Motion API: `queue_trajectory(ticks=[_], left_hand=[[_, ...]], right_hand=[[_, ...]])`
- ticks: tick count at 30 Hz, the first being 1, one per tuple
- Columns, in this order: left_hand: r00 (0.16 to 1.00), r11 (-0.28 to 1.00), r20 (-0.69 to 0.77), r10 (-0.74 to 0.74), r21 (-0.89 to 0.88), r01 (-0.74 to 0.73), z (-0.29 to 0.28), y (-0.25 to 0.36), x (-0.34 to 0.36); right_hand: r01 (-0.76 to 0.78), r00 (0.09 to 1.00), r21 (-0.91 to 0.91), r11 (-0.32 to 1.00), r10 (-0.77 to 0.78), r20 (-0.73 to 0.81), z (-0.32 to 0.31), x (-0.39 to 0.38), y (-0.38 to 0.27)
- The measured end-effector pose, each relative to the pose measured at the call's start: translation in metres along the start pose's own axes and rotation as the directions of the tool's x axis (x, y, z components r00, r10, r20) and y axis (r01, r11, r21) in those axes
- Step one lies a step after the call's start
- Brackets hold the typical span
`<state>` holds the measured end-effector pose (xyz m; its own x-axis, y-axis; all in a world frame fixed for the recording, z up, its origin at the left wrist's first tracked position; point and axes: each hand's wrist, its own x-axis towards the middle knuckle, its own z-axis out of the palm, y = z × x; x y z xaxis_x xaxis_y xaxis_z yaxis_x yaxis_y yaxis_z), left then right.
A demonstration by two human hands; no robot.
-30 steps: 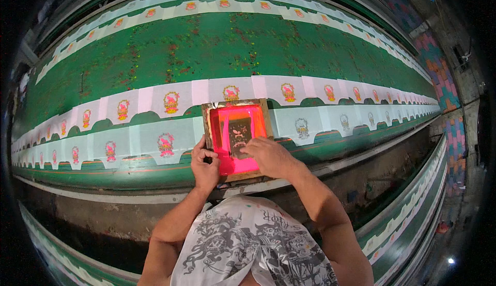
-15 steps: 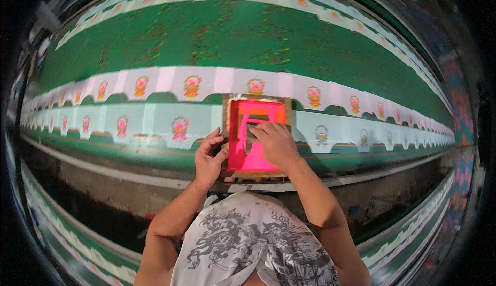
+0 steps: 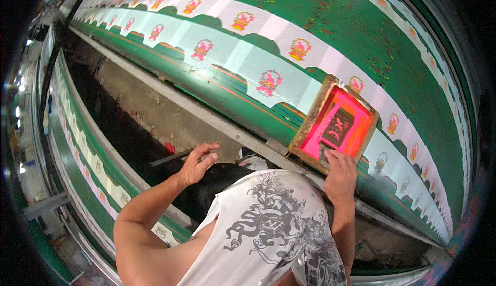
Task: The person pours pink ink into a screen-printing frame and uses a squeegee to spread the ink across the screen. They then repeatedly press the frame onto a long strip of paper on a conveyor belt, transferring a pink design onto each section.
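A small wooden printing screen [image 3: 370,105] lies tilted on the nearest row of pale fabric pieces. Bright pink ink [image 3: 312,146] covers the mesh around a dark patch with a pale motif [image 3: 339,127]. My right hand [image 3: 342,176] is closed on a small dark squeegee [image 3: 323,152] at the near end of the screen, its lower part hidden by the fingers. My left hand [image 3: 198,164] is off to the left, away from the screen, over the gap beside the table. Its fingers are spread and it holds nothing.
A long green table [image 3: 248,92] carries rows of pale fabric pieces with pink and yellow emblems [image 3: 243,20]. Right of the screen, nearest-row pieces show only grey outlines [image 3: 381,162]. A metal rail [image 3: 206,115] edges the table. Another green table [image 3: 82,172] stands behind me at left.
The view has turned, with my body angled left. My left hand has left the screen's side. My right hand has drawn the squeegee to the near end, uncovering the dark patch.
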<state>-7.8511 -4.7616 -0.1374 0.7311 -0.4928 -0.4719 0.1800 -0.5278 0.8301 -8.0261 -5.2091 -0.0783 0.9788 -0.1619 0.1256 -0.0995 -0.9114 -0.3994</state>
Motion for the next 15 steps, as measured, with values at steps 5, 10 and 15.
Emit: queue_trajectory(ticks=[5,10,15], left_hand=[[0.972,0.96,0.009,-0.234,-0.153,0.233,0.008,-0.042,-0.019],[0.973,0.95,-0.03,-0.228,-0.226,0.215,0.016,-0.057,-0.024],[0.972,0.925,0.027,-0.235,-0.301,0.232,0.017,-0.055,-0.021]], right_hand=[[0.024,0.998,-0.012,1.0,-0.023,0.051,-0.004,0.005,0.002],[-0.008,0.995,-0.054,0.999,0.014,0.101,-0.007,0.01,0.001],[-0.037,0.993,-0.02,0.999,0.039,0.108,-0.007,0.009,0.003]])
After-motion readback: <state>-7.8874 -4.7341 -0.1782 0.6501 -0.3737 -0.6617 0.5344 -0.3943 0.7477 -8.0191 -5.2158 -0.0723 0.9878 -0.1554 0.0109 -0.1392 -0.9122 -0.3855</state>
